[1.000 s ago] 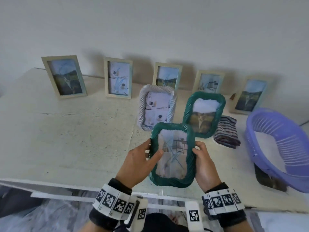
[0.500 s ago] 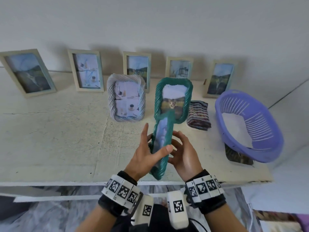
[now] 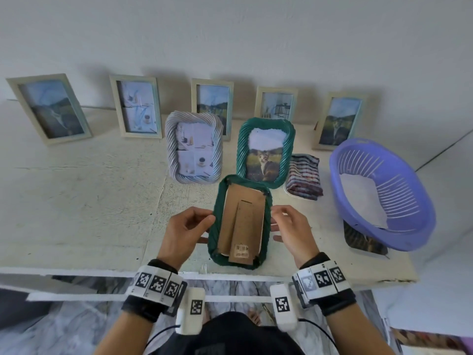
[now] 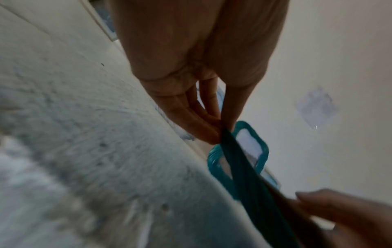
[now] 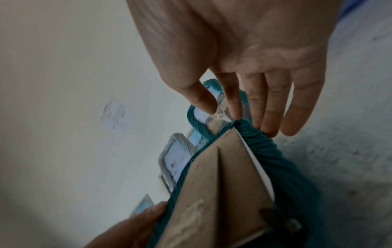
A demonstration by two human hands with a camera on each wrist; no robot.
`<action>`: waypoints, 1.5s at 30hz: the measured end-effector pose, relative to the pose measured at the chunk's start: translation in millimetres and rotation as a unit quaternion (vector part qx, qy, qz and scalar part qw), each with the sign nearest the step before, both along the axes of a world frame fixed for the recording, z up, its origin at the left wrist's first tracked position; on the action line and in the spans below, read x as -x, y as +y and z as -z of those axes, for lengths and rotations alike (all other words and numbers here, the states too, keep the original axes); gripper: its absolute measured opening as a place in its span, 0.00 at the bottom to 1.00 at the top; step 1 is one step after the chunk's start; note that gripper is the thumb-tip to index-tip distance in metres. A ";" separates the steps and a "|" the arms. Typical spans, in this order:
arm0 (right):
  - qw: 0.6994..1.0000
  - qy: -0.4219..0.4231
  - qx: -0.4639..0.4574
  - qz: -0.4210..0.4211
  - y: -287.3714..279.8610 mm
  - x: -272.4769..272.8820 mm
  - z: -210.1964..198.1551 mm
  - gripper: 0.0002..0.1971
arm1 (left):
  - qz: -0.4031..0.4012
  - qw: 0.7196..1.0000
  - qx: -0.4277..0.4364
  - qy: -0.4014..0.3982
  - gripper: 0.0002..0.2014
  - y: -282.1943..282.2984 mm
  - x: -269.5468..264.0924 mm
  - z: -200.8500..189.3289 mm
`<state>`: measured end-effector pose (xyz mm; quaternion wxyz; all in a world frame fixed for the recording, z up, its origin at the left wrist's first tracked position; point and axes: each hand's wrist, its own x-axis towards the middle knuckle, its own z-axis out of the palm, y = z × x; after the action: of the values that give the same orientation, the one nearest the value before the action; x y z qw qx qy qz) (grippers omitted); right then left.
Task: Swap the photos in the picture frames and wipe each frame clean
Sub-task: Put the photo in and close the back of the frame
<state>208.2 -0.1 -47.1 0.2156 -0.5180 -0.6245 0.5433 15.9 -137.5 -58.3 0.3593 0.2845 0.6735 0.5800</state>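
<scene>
Head view shows the green frame (image 3: 242, 221) back-side up above the table's (image 3: 76, 201) near edge, its long axis running twelve to six o'clock, barcode end at six. Left hand (image 3: 183, 230) pinches its nine o'clock rim; right hand (image 3: 291, 230) grips its three o'clock rim.

Setting: a domestic room, arranged as a display area for pictures. Indicators: a white painted surface (image 3: 76, 201) with a worn, cracked finish stands against a plain white wall (image 3: 230, 34). Five pale wooden photo frames (image 3: 135, 106) lean in a row against that wall. Two rope-textured frames, one grey (image 3: 193, 147) and one green (image 3: 266, 149), stand in front of them. A folded striped cloth (image 3: 304, 178) and a purple plastic basket (image 3: 381, 193) occupy the right end. Marble-patterned floor (image 3: 64, 329) shows below the edge.
</scene>
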 end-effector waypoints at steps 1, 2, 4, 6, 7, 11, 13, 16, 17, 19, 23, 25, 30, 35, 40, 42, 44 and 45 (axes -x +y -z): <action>0.999 -0.025 -0.029 -0.018 1.6 -1.6 2.6 0.07 | -0.001 0.999 0.032 0.027 0.02 0.3 1.8 7.1; 0.996 -0.048 -0.059 -0.035 2.3 -2.8 5.3 0.07 | -0.001 0.997 0.060 0.049 0.02 1.3 2.8 13.3; 0.988 -0.093 -0.106 -0.068 1.5 -3.4 9.1 0.08 | -0.005 0.991 0.103 0.086 0.01 3.6 3.5 24.2; 0.979 -0.119 -0.140 -0.093 0.5 -3.1 11.6 0.08 | 0.000 0.983 0.129 0.130 0.01 5.8 3.5 32.0; 0.974 -0.132 -0.151 -0.103 -0.2 -2.4 11.3 0.08 | 0.003 0.978 0.138 0.154 0.02 6.4 3.3 34.2; 0.957 -0.173 -0.187 -0.137 -2.6 0.5 15.0 0.09 | 0.010 0.967 0.165 0.195 0.05 7.4 4.1 36.6; 0.943 -0.194 -0.228 -0.145 -2.5 1.9 20.3 0.11 | 0.015 0.965 0.170 0.200 0.06 8.0 4.3 34.9; 0.921 -0.225 -0.263 -0.176 0.4 5.8 22.7 0.16 | 0.017 0.965 0.174 0.198 0.07 7.3 5.4 35.6; 0.911 -0.244 -0.269 -0.197 2.0 7.5 21.8 0.18 | 0.018 0.965 0.176 0.196 0.07 6.9 5.9 36.2; 0.879 -0.297 -0.285 -0.239 5.1 10.7 18.7 0.22 | 0.021 0.963 0.182 0.196 0.06 6.7 6.4 36.6; 0.822 -0.387 -0.302 -0.288 11.2 16.1 15.9 0.27 | 0.025 0.962 0.190 0.197 0.07 7.7 6.4 35.2; 0.804 -0.409 -0.312 -0.298 12.4 17.5 16.8 0.27 | 0.026 0.963 0.190 0.191 0.07 7.6 6.1 34.6; 0.795 -0.421 -0.319 -0.298 8.6 14.5 17.0 0.27 | 0.028 0.965 0.191 0.180 0.07 7.4 6.1 34.1; 0.805 -0.417 -0.309 -0.286 9.6 17.1 15.9 0.23 | 0.036 0.964 0.189 0.181 0.06 8.4 7.3 34.3; 0.813 -0.410 -0.305 -0.279 8.5 16.7 18.9 0.20 | 0.043 0.964 0.188 0.182 0.06 8.1 7.9 35.0; 0.818 -0.403 -0.301 -0.278 9.3 16.0 19.5 0.22 | 0.055 0.961 0.194 0.191 0.06 9.7 10.3 35.8; 0.830 -0.386 -0.290 -0.280 10.3 14.9 18.2 0.25 | 0.077 0.951 0.215 0.208 0.04 12.9 14.3 36.4; 0.834 -0.377 -0.284 -0.285 10.1 13.6 17.4 0.27 | 0.088 0.946 0.228 0.214 0.03 14.9 15.5 35.4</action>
<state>194.6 10.1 -64.5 -0.0625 -0.3977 -0.9043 0.1421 0.4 -122.6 -93.7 0.3117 0.3708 0.8210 0.3022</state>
